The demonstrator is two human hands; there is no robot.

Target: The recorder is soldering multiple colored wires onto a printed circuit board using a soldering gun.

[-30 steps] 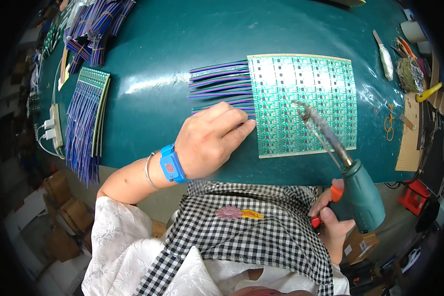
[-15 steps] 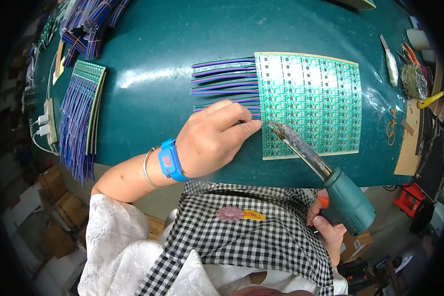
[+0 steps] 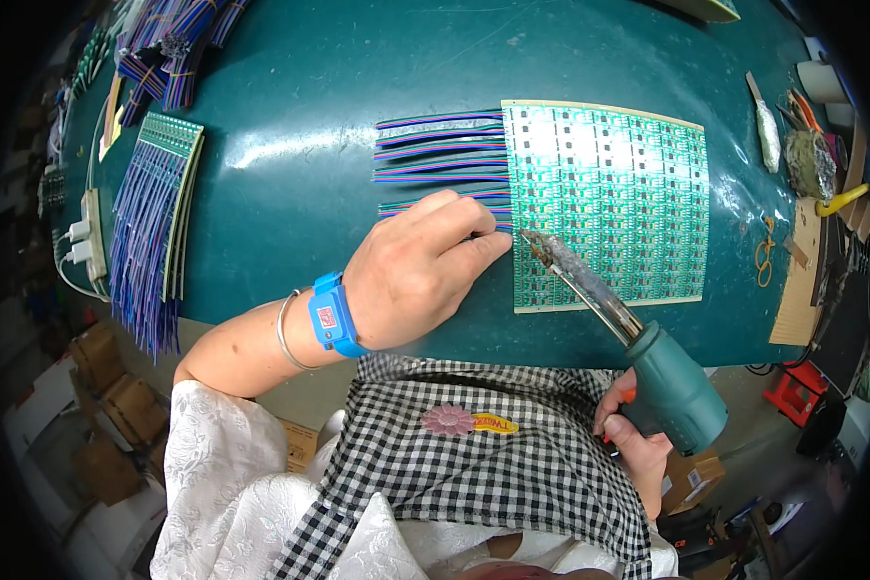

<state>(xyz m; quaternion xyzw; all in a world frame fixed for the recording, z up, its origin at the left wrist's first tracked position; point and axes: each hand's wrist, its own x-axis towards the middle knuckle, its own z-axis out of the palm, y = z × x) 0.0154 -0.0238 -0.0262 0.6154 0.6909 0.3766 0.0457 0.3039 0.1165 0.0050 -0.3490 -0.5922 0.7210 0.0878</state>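
Observation:
A green circuit board panel (image 3: 609, 213) with rows of small chips lies on the table in front of me. Multicoloured ribbon wires (image 3: 440, 150) stick out from its left edge. My left hand (image 3: 425, 261) pinches the end of a ribbon wire against that edge, its fingers partly hiding the wires beneath. In my right hand (image 3: 633, 425) is a green pistol-shaped soldering iron (image 3: 681, 387), gripped by its handle below the panel. The iron's tip meets the panel's left edge just beside my left fingertips.
Stacked boards with hanging purple wires (image 3: 159, 222) lie at the left, near a white power strip (image 3: 92, 242). Bundled wires (image 3: 179, 48) fill the far left. At the right are yellow-handled tool (image 3: 843, 198), a cardboard strip (image 3: 797, 280) and small scissors-like yellow loops (image 3: 766, 253).
The soldering iron has shifted slightly left and up, its tip now closer to my left fingertips. My left hand keeps its pinch and has barely moved.

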